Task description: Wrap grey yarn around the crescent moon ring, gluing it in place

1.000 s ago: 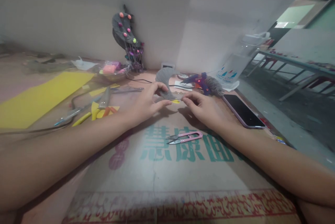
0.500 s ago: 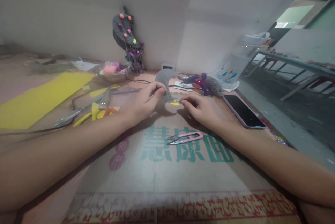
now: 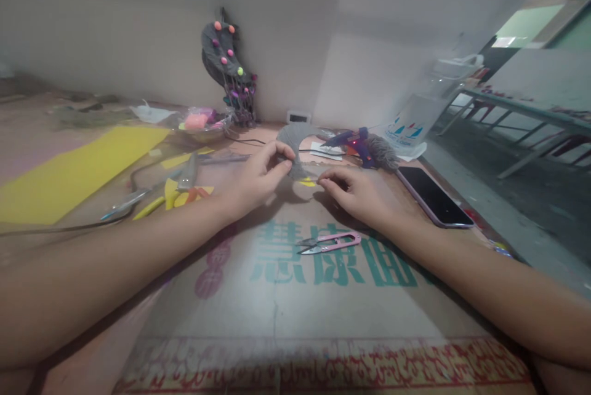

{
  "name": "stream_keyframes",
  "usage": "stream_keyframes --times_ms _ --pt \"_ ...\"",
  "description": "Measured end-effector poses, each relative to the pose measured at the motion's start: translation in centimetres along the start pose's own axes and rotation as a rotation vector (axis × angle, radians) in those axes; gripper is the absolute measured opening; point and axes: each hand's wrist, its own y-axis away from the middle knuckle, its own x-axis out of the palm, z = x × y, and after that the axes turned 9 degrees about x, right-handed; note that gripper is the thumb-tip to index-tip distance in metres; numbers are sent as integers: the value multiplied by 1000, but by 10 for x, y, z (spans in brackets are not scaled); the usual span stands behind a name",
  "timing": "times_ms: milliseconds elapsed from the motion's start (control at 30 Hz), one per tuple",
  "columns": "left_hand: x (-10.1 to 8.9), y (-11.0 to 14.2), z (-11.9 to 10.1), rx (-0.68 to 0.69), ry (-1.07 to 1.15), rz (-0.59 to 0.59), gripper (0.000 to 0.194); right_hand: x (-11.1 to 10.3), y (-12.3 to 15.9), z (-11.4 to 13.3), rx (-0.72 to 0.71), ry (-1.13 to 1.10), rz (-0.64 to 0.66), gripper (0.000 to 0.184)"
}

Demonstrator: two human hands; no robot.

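Observation:
My left hand (image 3: 258,178) pinches the lower end of a grey felt crescent (image 3: 292,139) that stands up from the table. My right hand (image 3: 357,193) rests on the table just right of it, fingers curled together at a small yellow piece (image 3: 306,182) under the crescent's tip. Whether those fingers grip the yellow piece is hidden. Pink thread snips (image 3: 329,243) lie on the printed cardboard (image 3: 295,296) in front of both hands.
A purple glue gun (image 3: 351,139) and grey yarn tuft (image 3: 381,152) lie behind my right hand; a phone (image 3: 434,195) at right. Yellow sheet (image 3: 69,170), yellow and orange scraps (image 3: 182,195), scissors and a cable at left. A decorated grey crescent (image 3: 225,59) leans in the corner.
My left fingers closed tighter on the grey crescent. My right hand slid slightly left toward the yellow piece, which now lies under the crescent's tip.

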Motion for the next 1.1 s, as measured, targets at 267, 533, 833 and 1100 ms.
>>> stream_keyframes --times_ms 267,533,833,1100 --pt "2 2 -5 9 25 44 5 0 -1 0 31 4 -28 18" --pt "2 2 -5 0 20 87 6 -3 0 5 75 46 -67 17" --pt "3 1 -8 -43 36 70 4 2 -4 -6 61 -32 -78 19" --pt "5 -2 -2 -87 70 46 9 0 0 -8 -55 -48 -275 26"
